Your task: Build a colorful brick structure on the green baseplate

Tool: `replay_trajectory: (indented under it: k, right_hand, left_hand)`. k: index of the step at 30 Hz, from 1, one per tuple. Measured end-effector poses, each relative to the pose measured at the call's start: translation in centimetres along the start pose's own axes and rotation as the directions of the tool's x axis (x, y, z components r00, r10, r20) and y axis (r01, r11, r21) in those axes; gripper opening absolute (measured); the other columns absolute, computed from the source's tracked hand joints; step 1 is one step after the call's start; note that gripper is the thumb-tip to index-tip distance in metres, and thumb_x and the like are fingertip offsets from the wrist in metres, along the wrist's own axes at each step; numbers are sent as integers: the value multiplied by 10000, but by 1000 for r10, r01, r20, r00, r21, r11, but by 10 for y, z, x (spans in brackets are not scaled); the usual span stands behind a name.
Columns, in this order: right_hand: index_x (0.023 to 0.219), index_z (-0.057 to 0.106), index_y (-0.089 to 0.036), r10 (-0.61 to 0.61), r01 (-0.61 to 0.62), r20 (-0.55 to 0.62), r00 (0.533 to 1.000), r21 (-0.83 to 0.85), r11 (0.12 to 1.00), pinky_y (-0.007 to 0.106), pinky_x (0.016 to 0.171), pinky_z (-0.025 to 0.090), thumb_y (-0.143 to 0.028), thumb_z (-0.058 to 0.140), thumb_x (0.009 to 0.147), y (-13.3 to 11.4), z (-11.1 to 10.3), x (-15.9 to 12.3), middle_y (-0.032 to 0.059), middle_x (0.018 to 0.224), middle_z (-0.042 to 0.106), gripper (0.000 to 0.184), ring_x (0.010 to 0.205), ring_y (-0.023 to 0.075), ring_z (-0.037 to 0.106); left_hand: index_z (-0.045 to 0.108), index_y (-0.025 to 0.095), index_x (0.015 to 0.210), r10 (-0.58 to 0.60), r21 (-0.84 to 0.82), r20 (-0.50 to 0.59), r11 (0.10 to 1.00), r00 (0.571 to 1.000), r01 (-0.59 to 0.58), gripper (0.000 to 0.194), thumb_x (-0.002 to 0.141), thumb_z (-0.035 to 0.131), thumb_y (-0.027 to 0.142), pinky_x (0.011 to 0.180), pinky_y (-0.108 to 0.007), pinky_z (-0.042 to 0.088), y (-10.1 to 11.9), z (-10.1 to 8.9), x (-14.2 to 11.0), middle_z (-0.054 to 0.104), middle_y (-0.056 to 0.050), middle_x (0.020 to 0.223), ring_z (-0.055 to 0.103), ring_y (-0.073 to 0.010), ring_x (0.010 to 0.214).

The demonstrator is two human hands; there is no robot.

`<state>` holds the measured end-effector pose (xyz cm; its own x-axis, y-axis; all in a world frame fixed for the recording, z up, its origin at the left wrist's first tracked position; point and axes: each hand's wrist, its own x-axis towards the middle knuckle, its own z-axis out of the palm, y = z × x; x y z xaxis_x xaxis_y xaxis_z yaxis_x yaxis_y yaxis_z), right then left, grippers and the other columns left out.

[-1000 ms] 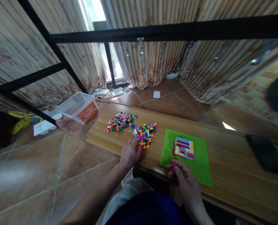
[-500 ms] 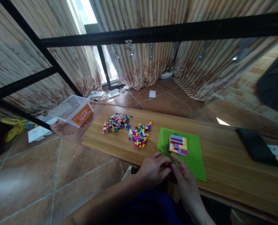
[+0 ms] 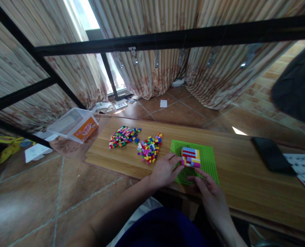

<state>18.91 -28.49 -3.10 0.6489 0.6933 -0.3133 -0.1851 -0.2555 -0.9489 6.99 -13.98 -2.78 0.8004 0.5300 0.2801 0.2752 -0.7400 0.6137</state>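
A green studded baseplate (image 3: 209, 159) lies on the wooden table. On it stands a low block built of toy bricks (image 3: 191, 157), with white, red, light blue, yellow and purple pieces on top. My left hand (image 3: 166, 169) reaches its near left corner, thumb and forefinger closed on a small magenta toy brick (image 3: 182, 161) there. Whether that brick is pressed down, I cannot tell. My right hand (image 3: 210, 188) is just in front of the block, fingers apart, forefinger close to its near edge. Nothing shows between its fingers.
Two piles of loose toy bricks, one farther left (image 3: 123, 136) and one nearer (image 3: 149, 148), lie left of the baseplate. A clear plastic box (image 3: 72, 125) with an orange label is beyond the table's left end. A dark phone-like object (image 3: 272, 156) and a printed sheet (image 3: 302, 169) are at right.
My hands have parted. The left has moved up from the baseplate's near edge to the block's corner with the small brick; the right has let go. The whole view has shifted slightly.
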Motion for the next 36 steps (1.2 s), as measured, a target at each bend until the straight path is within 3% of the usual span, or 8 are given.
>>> replay_trajectory:
  k: [12,17,19,22,24,27,30,36]
  right_hand:
    - [1149,664,-186,40,-33,-144,989,49,998,302,607,533,-565,773,668,5,-34,1,76,900,752,622,640,153,620]
    - [1144,673,-198,-141,114,-128,982,-201,973,357,697,543,-563,645,797,2,-35,6,85,944,746,505,717,187,646]
    - [1133,690,-227,-338,287,-60,939,-406,868,397,792,538,-511,558,879,-3,-29,10,88,1028,734,403,840,215,662]
    - [1144,706,-255,-630,562,143,763,-629,537,442,928,491,-387,464,958,-10,-13,18,97,1136,696,334,1035,243,619]
    - [1184,699,-247,-695,607,255,673,-728,321,462,950,470,-336,452,971,-12,-2,24,121,1215,654,338,1105,265,572]
    - [1225,684,-225,-685,546,339,644,-832,102,480,933,458,-320,460,969,-11,7,32,155,1318,584,353,1149,304,518]
    - [1242,675,-226,-673,508,373,639,-862,4,487,922,448,-331,463,967,-8,8,35,160,1334,563,363,1154,320,493]
    - [1268,660,-221,-689,489,387,613,-871,-54,460,910,444,-336,475,966,-6,7,33,157,1321,560,373,1142,315,485]
  left_hand:
    - [643,211,1186,44,140,-68,990,997,-34,281,985,494,340,892,-326,526,-9,22,14,642,-65,1048,614,-181,970]
    - [643,206,1184,60,217,-67,975,996,-44,290,981,493,350,881,-341,522,-7,20,14,647,-71,1066,612,-198,969]
    - [640,202,1185,65,236,-61,971,996,-49,292,984,483,343,876,-348,523,-5,20,14,647,-77,1074,609,-204,970]
    - [634,198,1194,63,252,-52,967,997,-48,294,989,467,328,875,-355,527,-3,19,13,639,-87,1075,603,-206,975]
    - [627,201,1209,54,269,-50,962,997,-39,292,984,472,303,876,-361,531,-2,20,12,633,-91,1084,599,-211,988]
    - [614,206,1242,43,289,-50,957,998,-27,307,974,480,275,875,-375,535,-2,22,11,629,-97,1110,596,-221,1001]
    - [611,210,1256,34,274,-59,961,998,-16,319,982,465,285,871,-375,538,-3,25,11,639,-94,1107,600,-219,982]
    - [604,192,1261,-30,103,-159,994,987,47,335,988,456,316,934,-340,538,-5,30,7,643,-87,1116,607,-200,1039]
